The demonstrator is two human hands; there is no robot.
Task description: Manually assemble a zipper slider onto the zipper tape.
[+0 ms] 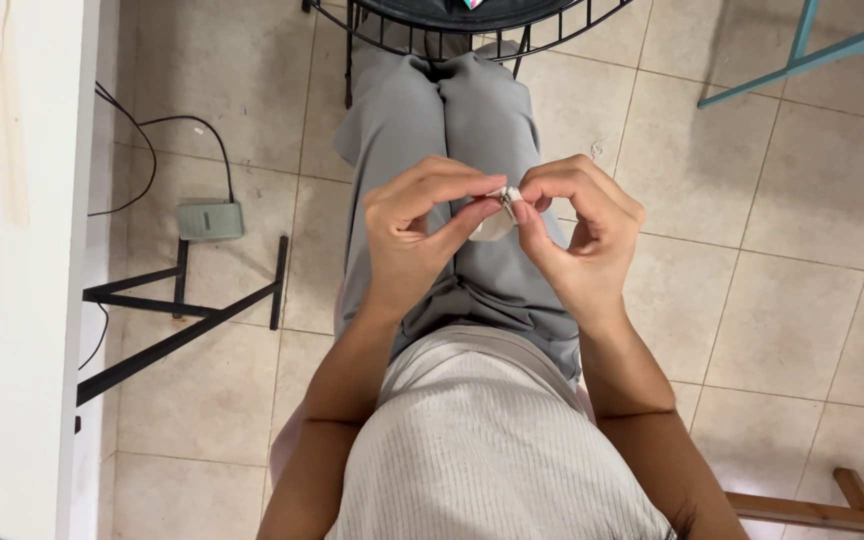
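Observation:
I am seated, looking down at my lap in grey trousers (452, 130). My left hand (417, 235) and my right hand (582, 235) meet above my knees. Both pinch a small white item (504, 196) between thumbs and fingertips; a pale translucent piece (494, 226) hangs just below it. What exactly the item is I cannot tell, since my fingers cover most of it. My white ribbed top (492, 450) fills the bottom of the view.
A black wire-framed round table (422, 35) stands ahead of my knees. Left are a white wall or panel (22, 300), a small grey box (210, 219) with black cables, and a black metal frame (182, 310). Teal furniture legs (802, 45) top right, a wooden piece (832, 510) bottom right.

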